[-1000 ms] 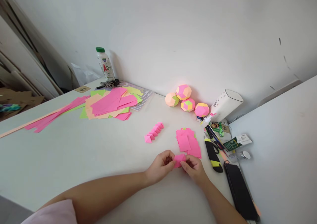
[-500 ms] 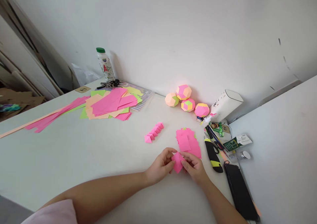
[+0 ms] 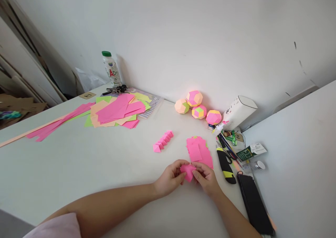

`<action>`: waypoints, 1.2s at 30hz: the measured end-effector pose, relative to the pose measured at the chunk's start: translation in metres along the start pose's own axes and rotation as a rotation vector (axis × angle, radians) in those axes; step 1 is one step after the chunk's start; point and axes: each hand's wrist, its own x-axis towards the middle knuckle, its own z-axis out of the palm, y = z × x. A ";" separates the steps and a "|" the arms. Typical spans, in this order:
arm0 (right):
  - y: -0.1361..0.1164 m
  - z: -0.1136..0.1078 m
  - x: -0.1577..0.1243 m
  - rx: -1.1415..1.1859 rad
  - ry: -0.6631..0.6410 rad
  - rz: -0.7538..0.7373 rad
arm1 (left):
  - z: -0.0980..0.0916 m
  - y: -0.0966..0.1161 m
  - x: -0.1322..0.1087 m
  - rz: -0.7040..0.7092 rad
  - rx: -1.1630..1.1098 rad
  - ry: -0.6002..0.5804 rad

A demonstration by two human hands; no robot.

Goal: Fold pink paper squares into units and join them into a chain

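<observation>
Between my two hands is a small folded piece of pink paper, held above the near part of the table. My left hand pinches its left side, thumb in front and fingers behind. On the other side, my right hand grips the right edge between thumb and fingers. Just beyond the hands lies a stack of pink paper squares with bits of green at its edges. A row of folded pink paper pieces rests to the left of that stack.
Paper balls sit by the wall. Loose coloured sheets, paper strips and a bottle are at the left. To the right are a black-and-yellow cutter, a black phone and a white container.
The pink paper has changed shape, from a pointed diamond to a wider form with its top folded or turned. Both hands stay nearly in place, the left fingers slightly lower.
</observation>
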 end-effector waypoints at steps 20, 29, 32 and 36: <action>0.003 0.001 -0.002 0.000 -0.013 0.039 | 0.000 -0.004 0.001 0.038 0.053 -0.041; 0.002 0.001 0.000 -0.009 -0.019 0.031 | 0.000 -0.006 0.001 0.035 0.051 -0.036; 0.001 0.001 -0.001 -0.017 -0.021 0.031 | 0.000 -0.007 0.001 0.035 0.047 -0.035; 0.000 0.002 -0.001 -0.035 -0.030 0.021 | 0.000 -0.006 0.001 0.029 0.036 -0.029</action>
